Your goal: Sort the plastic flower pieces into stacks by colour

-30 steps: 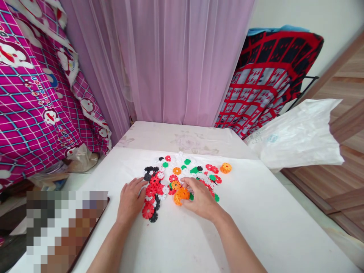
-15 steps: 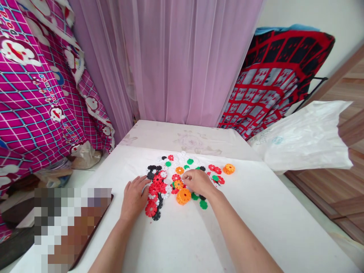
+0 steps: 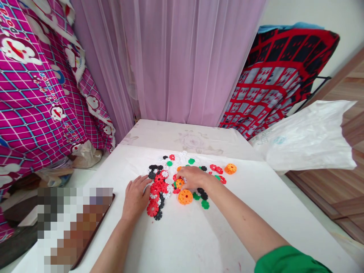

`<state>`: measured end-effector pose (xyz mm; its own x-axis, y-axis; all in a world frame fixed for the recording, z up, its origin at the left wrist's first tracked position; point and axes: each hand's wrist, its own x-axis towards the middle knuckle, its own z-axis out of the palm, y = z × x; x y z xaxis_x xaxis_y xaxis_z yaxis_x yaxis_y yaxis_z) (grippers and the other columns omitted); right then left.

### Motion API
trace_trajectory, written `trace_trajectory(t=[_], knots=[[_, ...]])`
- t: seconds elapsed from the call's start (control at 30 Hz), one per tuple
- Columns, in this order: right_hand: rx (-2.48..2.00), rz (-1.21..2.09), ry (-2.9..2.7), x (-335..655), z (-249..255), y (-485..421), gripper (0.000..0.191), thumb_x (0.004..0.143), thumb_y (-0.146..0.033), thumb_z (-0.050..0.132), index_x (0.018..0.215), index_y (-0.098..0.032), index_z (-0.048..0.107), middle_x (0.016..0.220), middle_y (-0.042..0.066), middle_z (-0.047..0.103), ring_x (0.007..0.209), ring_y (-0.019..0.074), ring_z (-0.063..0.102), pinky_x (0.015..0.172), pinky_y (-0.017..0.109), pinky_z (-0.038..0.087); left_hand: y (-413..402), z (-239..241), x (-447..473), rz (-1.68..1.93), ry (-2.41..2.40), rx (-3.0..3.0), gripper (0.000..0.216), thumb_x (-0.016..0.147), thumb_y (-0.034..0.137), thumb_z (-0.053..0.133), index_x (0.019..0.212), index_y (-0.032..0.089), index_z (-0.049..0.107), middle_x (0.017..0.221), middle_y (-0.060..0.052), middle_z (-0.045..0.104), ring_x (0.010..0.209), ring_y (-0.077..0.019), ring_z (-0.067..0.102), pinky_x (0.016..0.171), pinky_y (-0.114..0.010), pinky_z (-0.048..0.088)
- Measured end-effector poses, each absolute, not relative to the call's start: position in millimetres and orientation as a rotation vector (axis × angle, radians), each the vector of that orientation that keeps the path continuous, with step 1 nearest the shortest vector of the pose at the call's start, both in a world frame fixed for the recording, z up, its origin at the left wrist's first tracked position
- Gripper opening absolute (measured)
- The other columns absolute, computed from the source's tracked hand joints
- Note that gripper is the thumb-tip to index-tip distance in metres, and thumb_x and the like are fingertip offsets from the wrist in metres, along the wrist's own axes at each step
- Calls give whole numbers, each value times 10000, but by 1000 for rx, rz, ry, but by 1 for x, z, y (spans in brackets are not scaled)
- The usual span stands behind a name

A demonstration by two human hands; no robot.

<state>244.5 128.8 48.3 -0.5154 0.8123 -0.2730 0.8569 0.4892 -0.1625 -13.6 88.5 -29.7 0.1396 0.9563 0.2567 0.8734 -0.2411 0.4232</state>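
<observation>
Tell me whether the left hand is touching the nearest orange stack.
No, the left hand is by the red discs, which lie between it and the orange stack near the right hand.

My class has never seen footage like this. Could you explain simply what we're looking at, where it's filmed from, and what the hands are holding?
There is no machine here: a person works with two bare hands. A camera worn on their head looks forward and down, so the arms enter from the bottom. On the white table lie notched discs: red discs, black discs, white discs, green discs and orange stacks. The left hand is beside the red discs, seemingly holding nothing. The right hand reaches over the middle, fingers around a small orange disc; whether it is gripped, I cannot tell.
</observation>
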Motion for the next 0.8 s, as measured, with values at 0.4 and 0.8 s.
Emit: trace_trajectory(t=[0.4, 0.8], knots=[[2288, -1523, 2538, 272, 27, 107, 230, 814, -276, 544, 985, -187, 669, 772, -4, 665, 681, 131, 598, 640, 247, 450, 89, -29, -13, 697, 1836, 2235, 341, 925, 288, 396, 1119, 282, 676, 1333, -34, 628, 1314, -274, 495, 1108, -559, 324], [2279, -2010, 2135, 262, 42, 53, 146, 728, -327, 638, 749, -184, 619, 542, -54, 537, 504, 89, 496, 484, 204, 425, 91, -30, -13, 699, 1828, 2233, 332, 907, 263, 420, 1110, 286, 682, 1334, -47, 626, 1313, -273, 495, 1115, -564, 315]])
